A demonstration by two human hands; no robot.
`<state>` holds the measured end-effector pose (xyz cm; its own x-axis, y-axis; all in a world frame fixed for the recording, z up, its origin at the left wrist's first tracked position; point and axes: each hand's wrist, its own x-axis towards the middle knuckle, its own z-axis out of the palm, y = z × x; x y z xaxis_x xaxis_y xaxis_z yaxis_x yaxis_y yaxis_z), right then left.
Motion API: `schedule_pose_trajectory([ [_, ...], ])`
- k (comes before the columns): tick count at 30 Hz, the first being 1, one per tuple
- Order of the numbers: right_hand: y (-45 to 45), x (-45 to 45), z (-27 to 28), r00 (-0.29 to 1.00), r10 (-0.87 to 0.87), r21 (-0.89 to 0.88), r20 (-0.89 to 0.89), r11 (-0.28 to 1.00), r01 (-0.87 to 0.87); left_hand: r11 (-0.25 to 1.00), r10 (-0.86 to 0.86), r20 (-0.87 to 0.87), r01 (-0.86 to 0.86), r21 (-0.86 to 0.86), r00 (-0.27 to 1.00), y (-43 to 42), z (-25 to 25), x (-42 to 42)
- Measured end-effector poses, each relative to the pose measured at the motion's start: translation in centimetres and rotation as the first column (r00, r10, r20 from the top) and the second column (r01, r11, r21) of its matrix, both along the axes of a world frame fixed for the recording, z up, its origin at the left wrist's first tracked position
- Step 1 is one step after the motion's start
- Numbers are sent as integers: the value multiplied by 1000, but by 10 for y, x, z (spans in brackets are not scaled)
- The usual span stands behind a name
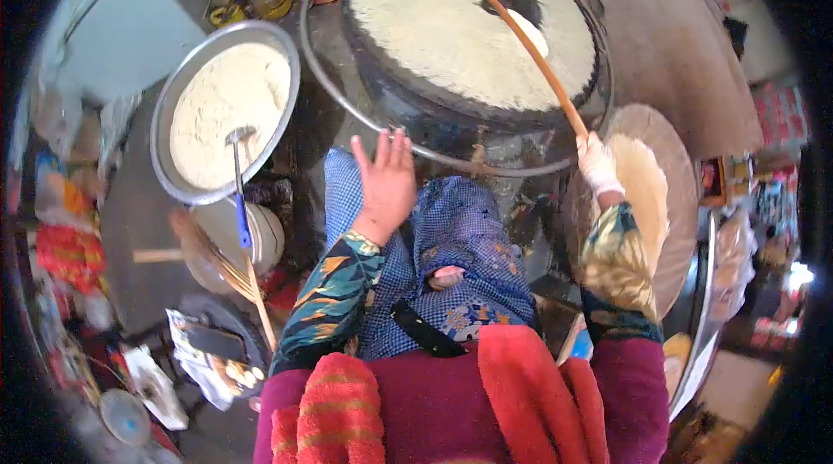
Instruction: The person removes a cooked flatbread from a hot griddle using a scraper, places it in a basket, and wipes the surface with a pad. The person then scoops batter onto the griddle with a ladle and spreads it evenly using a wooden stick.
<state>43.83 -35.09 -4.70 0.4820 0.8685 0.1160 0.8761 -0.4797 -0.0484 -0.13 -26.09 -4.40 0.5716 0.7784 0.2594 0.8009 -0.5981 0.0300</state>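
From the head view, I see the right hand [599, 167] gripping a wooden stick [542, 66] by its near end, the rest reaching over the griddle [434, 120]. The left hand [386, 192] hangs open before the griddle. The stick looks light, stiff, well held there; the griddle's batter sheet [434, 22], soft, easily torn.

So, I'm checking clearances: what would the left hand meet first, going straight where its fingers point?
Probably the metal ring around the griddle, though depth is unclear; the left hand might clear it.
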Motion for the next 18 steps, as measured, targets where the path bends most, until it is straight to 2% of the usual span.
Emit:
schedule_pose_trajectory([
  [1,3,-2,7,999,-35,37,-24,999,35,1000,5,-8,-5,9,1000,6,0,-6],
  [3,11,-28,40,999,10,27,-43,1000,-9,1000,12,-26,-11,16,1000,19,4,-15],
  [5,10,-44,51,997,3,-5,-73,1000,-4,999,54,-27,-54,-4,998,31,9,-21],
  [6,3,-34,36,996,90,-2,-9,996,-90,997,72,-7,-72,-28,997,37,13,-22],
  [7,-1,-25,22,998,45,-40,46,998,-43,994,96,11,-95,-55,995,42,16,-26],
  [9,0,-8,15,1000,7,24,-5,1000,-7,992,120,10,-120,30,993,60,5,-36],
  [12,9,-21,29,999,54,55,-9,997,-53,981,184,-61,-187,-56,981,89,6,-48],
  [13,6,-42,50,996,73,29,-42,997,-71,971,213,-85,-221,-92,973,97,10,-49],
  [15,-4,-48,55,989,88,-57,-117,994,-95,959,270,-77,-276,-64,960,101,14,-45],
  [16,-7,-44,51,995,8,-74,-99,997,-15,953,266,-86,-276,-127,960,95,19,-38],
  [17,-9,-35,43,993,-77,-87,-84,994,70,983,179,24,-178,-53,984,87,9,-31],
  [18,-7,-25,39,990,-115,-82,-80,991,108,998,58,101,-57,-8,993,65,18,-17],
])
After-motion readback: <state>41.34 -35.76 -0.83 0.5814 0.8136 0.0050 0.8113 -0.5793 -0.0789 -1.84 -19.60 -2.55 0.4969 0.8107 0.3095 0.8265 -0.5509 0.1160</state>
